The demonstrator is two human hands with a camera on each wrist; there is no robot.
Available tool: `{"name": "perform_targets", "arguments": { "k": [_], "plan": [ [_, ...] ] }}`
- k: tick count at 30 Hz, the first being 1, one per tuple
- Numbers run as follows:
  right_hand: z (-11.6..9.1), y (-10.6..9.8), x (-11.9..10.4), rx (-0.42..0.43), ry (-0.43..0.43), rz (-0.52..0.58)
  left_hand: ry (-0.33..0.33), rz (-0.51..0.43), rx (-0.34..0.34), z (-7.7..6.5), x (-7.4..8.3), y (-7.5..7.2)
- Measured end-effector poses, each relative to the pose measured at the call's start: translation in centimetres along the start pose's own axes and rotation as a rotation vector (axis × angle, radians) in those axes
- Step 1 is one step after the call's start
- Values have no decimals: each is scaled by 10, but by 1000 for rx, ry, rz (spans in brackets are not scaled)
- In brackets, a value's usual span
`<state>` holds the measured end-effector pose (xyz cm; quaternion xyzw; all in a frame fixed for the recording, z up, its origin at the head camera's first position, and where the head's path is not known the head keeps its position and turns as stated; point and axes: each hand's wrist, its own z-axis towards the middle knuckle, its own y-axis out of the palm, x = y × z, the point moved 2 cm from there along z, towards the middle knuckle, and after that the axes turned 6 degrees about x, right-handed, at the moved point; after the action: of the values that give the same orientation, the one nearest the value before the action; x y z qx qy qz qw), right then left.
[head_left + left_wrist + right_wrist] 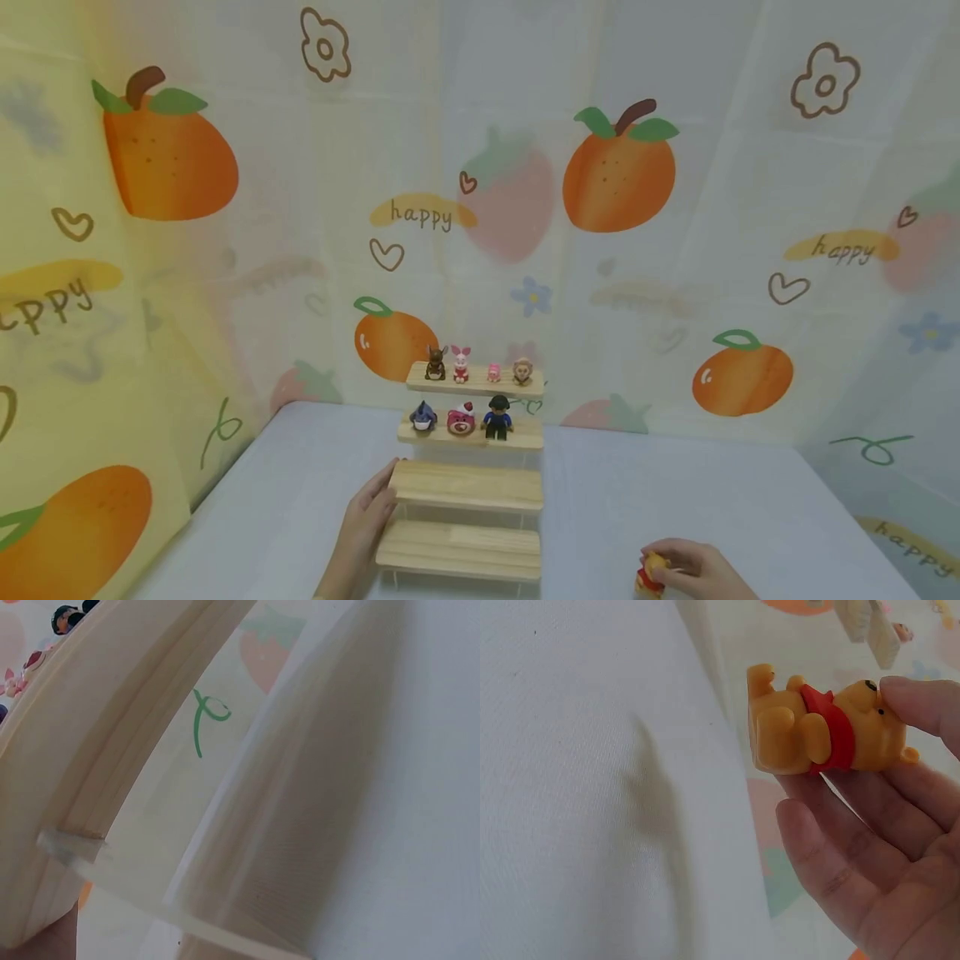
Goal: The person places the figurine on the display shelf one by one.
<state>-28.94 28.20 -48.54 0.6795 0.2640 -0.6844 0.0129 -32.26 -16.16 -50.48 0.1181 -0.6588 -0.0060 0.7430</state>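
Observation:
My right hand (pixel 693 567) pinches a small yellow bear figurine in a red shirt (pixel 832 731) by its head, between thumb and fingers. In the right wrist view the bear lies sideways above the white tabletop. My left hand (pixel 367 508) holds the left end of the third tier down on a stepped wooden display shelf (pixel 467 485); part of that hand shows under the plank's end in the left wrist view. On the second tier sit a blue-grey donkey figurine (pixel 423 417), a pink bear head (pixel 461 420) and a dark-haired toy person in blue (pixel 497 419).
Along the top tier stand a brown figurine (pixel 435 365), a pink-eared piglet (pixel 461 366), a small pink figurine (pixel 493 372) and a lion-like one (pixel 522 372). The two lower tiers are bare planks. Fruit-printed curtains (pixel 480 100) enclose the white tabletop (pixel 675 492).

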Motion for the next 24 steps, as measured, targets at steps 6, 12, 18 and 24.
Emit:
{"name": "perform_targets", "arguments": {
  "k": [6,12,18,24],
  "plan": [
    [0,1,-6,65,-29,3,1,-12,7,-1,2,-1],
    [0,4,-10,160,19,56,-13,-7,34,-2,0,-2],
    [1,3,-13,245,19,59,-9,-28,29,-1,-1,-1],
    [1,6,-16,339,22,44,5,-56,16,1,-2,0]
  ]
}}
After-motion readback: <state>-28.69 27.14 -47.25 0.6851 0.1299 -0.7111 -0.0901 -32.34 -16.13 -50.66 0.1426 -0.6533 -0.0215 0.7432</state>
